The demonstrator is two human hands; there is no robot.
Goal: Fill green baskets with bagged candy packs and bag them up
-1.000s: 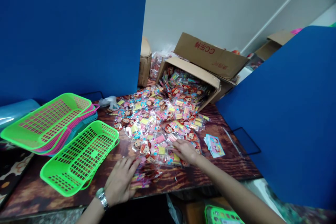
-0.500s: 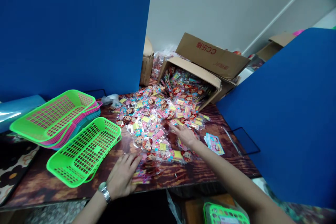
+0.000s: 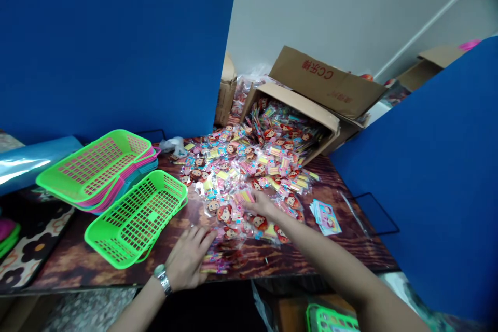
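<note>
My right hand [image 3: 259, 205] is closed on a small clear packet [image 3: 245, 196] with pink and yellow sticks, above the near part of a loose heap of similar packets [image 3: 223, 212]. Many of these carry cartoon heads with red or brown hair. Close to the table's front edge, my left hand [image 3: 189, 257], with a watch on its wrist, curls against a small stack of packets [image 3: 216, 259]; the fingertips are partly hidden. An empty green basket [image 3: 153, 216] stands to the left of the heap.
Nested green, pink and blue baskets [image 3: 97, 163] are at the left. A tipped cardboard box [image 3: 324, 83] spills packets at the back. Printed cards [image 3: 327, 217] lie on the right. Blue panels [image 3: 116, 52] flank the table. Another green basket [image 3: 330, 319] sits below the front edge.
My right hand has moved toward me and slightly left over the heap, and a packet now shows in its fingers. The left hand stays by the stack. The whole view has shifted slightly.
</note>
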